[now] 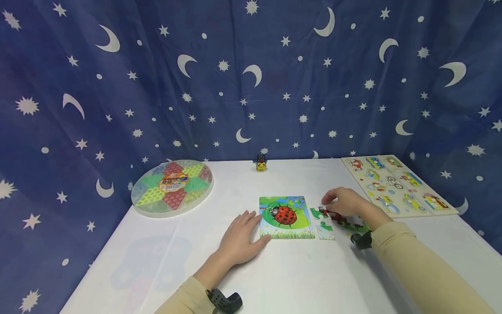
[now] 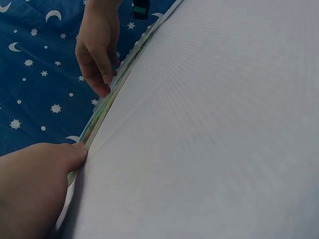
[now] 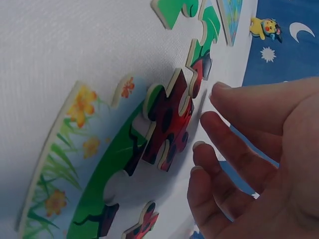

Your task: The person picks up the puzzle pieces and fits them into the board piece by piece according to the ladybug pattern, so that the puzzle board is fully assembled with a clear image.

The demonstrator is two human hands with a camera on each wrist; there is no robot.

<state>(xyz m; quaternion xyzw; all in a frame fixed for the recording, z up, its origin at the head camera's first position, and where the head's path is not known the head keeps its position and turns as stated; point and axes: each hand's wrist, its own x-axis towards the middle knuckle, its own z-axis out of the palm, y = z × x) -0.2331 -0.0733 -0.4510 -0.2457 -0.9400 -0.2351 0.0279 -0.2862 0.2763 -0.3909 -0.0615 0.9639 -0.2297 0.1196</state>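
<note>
A square ladybug picture board (image 1: 288, 220) lies flat on the white table. My left hand (image 1: 242, 237) rests at its left side, fingers at the left edge and thumb by the near left corner. The left wrist view shows this thumb (image 2: 75, 155) against the board's thin edge. To the right, my right hand (image 1: 345, 201) hovers above loose jigsaw pieces, fingers loosely bent and holding nothing. Below its fingertips in the right wrist view lie a red, black-spotted piece (image 3: 167, 124) and a flowered piece (image 3: 82, 149). A grass-edged piece (image 1: 325, 233) sits beside the board.
A round Chinese checkers board (image 1: 150, 209) lies at the back left. A small yellow figurine (image 1: 260, 163) stands at the table's back edge. At the right lies a pale board with vehicle pictures (image 1: 396, 185). A blue moon-and-star curtain (image 1: 235, 87) hangs behind.
</note>
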